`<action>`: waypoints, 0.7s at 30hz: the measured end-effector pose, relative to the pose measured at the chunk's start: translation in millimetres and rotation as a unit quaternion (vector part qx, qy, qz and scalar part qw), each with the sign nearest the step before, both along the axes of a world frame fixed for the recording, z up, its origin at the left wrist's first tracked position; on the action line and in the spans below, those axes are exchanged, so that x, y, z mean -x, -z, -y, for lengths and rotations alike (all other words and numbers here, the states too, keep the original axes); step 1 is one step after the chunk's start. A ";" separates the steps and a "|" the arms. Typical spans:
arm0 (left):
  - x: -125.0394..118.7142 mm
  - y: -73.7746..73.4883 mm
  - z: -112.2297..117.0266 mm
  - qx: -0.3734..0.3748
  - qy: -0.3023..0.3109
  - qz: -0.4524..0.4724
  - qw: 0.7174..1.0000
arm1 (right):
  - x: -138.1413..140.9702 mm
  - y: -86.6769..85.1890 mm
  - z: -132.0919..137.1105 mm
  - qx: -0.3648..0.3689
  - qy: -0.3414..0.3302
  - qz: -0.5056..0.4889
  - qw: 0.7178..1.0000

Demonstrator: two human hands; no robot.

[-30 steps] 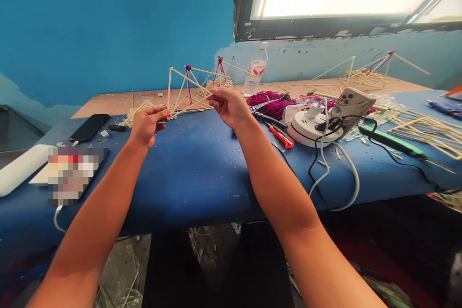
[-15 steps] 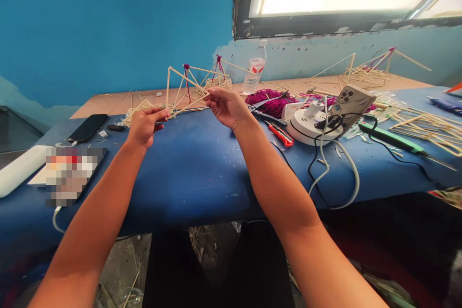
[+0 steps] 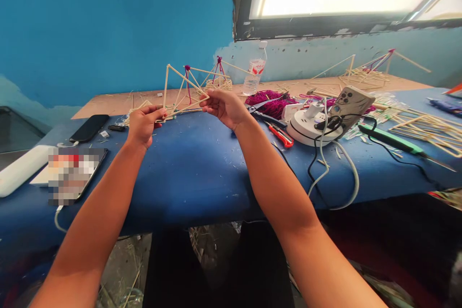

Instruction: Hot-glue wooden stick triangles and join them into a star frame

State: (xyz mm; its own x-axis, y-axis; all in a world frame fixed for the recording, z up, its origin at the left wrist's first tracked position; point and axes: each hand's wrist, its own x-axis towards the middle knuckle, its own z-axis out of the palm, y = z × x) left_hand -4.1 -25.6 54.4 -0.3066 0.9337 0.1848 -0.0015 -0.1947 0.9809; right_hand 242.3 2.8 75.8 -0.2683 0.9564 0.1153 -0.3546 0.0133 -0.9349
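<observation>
Together, left hand (image 3: 145, 125) and right hand (image 3: 226, 108) are pinching a triangular stick frame (image 3: 166, 85), purple yarn (image 3: 277, 109) is lying to the right, on the worktop (image 3: 187, 168).

Readable wording: could not be made out anywhere.
Bottle label (image 3: 257, 67): wrapped around the clear bottle (image 3: 250, 88), carried red marks on a pale ground, too small and blurred to tell as letters or design.
Flat device (image 3: 75, 175): lay well to the left of the bottle and nearer the viewer, was masked by coloured squares, could not be read.
Phone back (image 3: 355, 108): stood tilted to the right of the bottle and nearer the viewer, bore a dark pattern, spelled nothing legible.
</observation>
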 end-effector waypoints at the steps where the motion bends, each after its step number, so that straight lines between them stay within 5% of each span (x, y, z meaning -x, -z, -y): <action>1: -0.3 -1.0 0.2 -0.005 -0.005 0.002 1.000 | -0.3 0.4 0.0 -0.002 0.001 0.009 1.000; 21: 2.5 -9.2 -0.4 -0.061 -0.059 -0.012 0.996 | -0.8 -0.4 4.6 0.012 -0.016 0.140 0.990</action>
State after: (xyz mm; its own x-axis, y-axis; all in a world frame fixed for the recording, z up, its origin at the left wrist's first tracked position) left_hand -6.6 -25.2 63.7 -0.4063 0.8618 0.3038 0.0521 -0.3101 0.9493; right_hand 243.1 -1.7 76.2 -0.3159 0.9487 0.0090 -0.0816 -0.0177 -0.9965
